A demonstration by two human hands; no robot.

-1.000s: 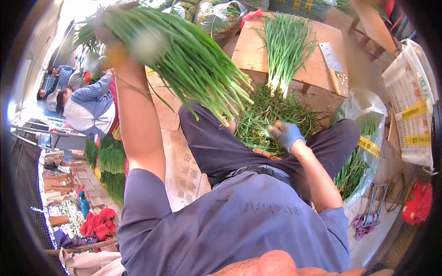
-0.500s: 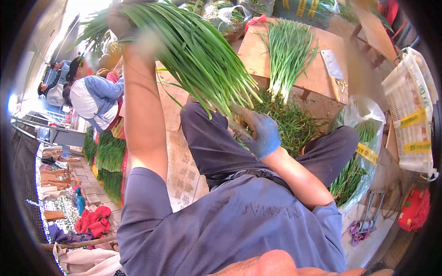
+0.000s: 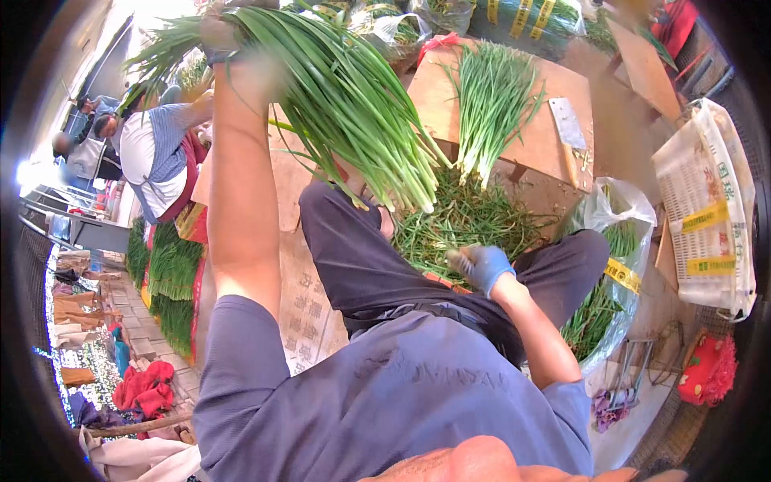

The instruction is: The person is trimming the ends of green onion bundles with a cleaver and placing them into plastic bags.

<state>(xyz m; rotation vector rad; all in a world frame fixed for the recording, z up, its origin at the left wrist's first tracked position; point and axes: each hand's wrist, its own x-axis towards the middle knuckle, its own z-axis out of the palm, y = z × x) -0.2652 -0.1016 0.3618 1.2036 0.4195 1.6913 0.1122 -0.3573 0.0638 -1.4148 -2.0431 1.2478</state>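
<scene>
My left hand (image 3: 221,38), in a dark glove, is raised at the upper left and closed round a large bunch of garlic chives (image 3: 353,104). The leaves trail off to the left, and the pale stem ends hang down to the right. My right hand (image 3: 483,268), in a blue and grey glove, is low over a heap of loose green trimmings (image 3: 482,221) between my knees. Its fingers are curled together; whatever they may hold is hidden. Another bunch of chives (image 3: 496,104) lies on a wooden board (image 3: 434,84) beside a cleaver (image 3: 567,124).
A plastic bag of greens (image 3: 630,241) stands by my right knee, with a white woven basket (image 3: 707,217) beyond it. Stacked chives (image 3: 175,261) are at the left, near another person (image 3: 165,153). Bagged greens (image 3: 389,28) line the back.
My right hand has left the stem ends of the held bunch and moved down towards me, over the trimmings. My left hand still holds the bunch up.
</scene>
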